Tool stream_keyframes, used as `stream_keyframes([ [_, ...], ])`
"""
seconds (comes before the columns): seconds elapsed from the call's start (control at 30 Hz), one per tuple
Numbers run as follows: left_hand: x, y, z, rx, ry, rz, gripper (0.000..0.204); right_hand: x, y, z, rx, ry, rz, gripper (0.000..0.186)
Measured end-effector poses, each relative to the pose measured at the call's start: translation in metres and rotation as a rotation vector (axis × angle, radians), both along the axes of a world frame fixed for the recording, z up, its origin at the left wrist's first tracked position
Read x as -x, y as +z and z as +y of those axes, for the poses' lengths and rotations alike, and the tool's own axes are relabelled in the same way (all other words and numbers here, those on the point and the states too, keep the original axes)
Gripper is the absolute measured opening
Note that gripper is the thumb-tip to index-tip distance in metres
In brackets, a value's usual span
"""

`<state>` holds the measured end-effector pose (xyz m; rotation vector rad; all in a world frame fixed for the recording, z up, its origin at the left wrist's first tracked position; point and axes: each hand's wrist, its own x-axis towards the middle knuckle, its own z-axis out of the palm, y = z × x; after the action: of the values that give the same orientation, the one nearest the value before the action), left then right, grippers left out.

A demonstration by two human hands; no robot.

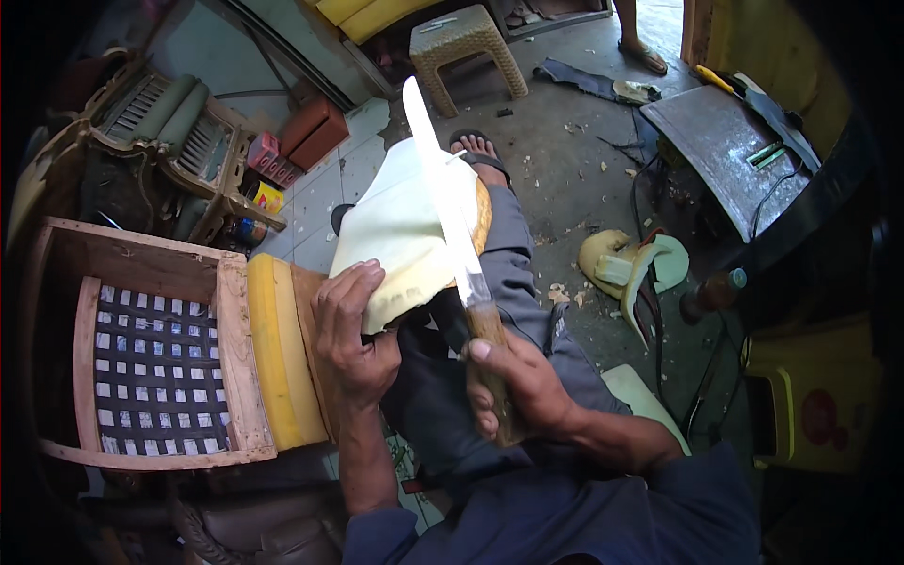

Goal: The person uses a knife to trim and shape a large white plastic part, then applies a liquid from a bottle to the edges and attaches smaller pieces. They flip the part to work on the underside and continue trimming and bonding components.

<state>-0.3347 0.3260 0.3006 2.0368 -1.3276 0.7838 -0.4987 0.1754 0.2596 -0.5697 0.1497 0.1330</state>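
Across my lap lies a pale cream foam pad [391, 217] with a yellower edge along its right side. My left hand [353, 330] grips the pad's near left edge, fingers over the top and thumb toward the near corner. In my right hand [523, 377] is a long knife [438, 179], its wooden handle wrapped by my fingers. The pale blade points away from me and passes over the right part of the pad. I cannot tell whether the blade touches the foam. The underside of the pad is hidden.
At left stands a wooden seat frame [240, 348] with woven black straps and yellow foam [282, 348] beside it. Foam offcuts [636, 268] and a bottle [716, 294] are on the right. A woven stool [461, 47] and a metal-topped table [720, 141] stand farther off. Another person's foot [643, 56] shows beyond.
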Motion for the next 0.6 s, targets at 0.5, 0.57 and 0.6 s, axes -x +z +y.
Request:
stream_keyframes([
  [0.5,0.002,-0.002,0.004,0.0,-0.005,0.031,0.055,0.013,-0.017,0.017,-0.066,0.048,-0.006,0.033],
  [0.57,-0.001,0.003,0.002,0.007,-0.014,0.007,0.056,0.032,-0.019,0.031,-0.045,0.057,-0.063,0.037],
  [0.6,-0.004,0.003,-0.001,0.02,-0.024,0.002,0.056,0.033,-0.02,0.032,-0.058,0.055,-0.081,0.039],
])
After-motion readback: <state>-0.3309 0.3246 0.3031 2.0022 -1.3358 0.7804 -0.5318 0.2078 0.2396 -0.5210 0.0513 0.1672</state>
